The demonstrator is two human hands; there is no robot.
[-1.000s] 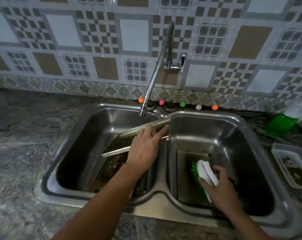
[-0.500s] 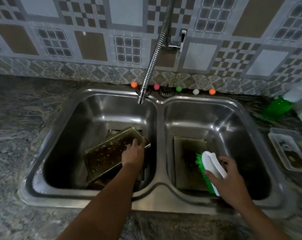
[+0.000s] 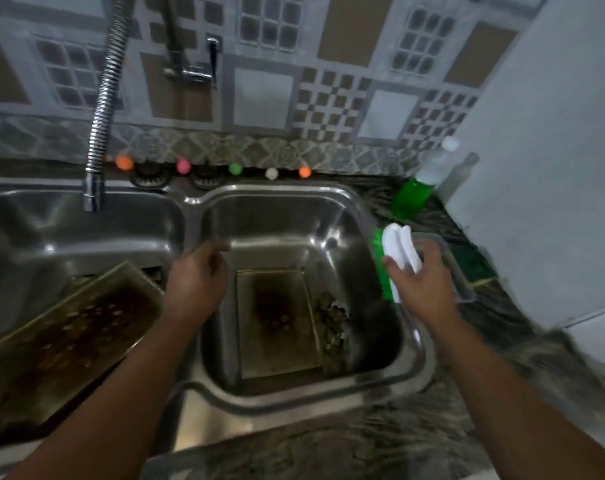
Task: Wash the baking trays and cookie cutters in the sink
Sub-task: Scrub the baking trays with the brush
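Note:
A dirty gold baking tray (image 3: 69, 327) lies tilted in the left basin of the steel double sink (image 3: 190, 403). A second stained tray (image 3: 277, 323) lies flat in the right basin, with a heap of small metal cookie cutters (image 3: 332, 320) beside it on the right. My left hand (image 3: 197, 282) hovers over the divider between the basins, fingers loosely curled, holding nothing. My right hand (image 3: 419, 275) grips a white-handled brush with green bristles (image 3: 394, 254) above the sink's right rim.
A flexible steel faucet hose (image 3: 103, 109) hangs over the left basin. Small coloured balls (image 3: 235, 169) line the ledge behind the sink. A green soap bottle (image 3: 412, 195) and a clear plastic container (image 3: 464, 271) stand on the granite counter at the right, near a white wall.
My left hand let go of the tray in the left basin and moved right over the divider. My right hand lifted the brush out of the right basin toward the right rim.

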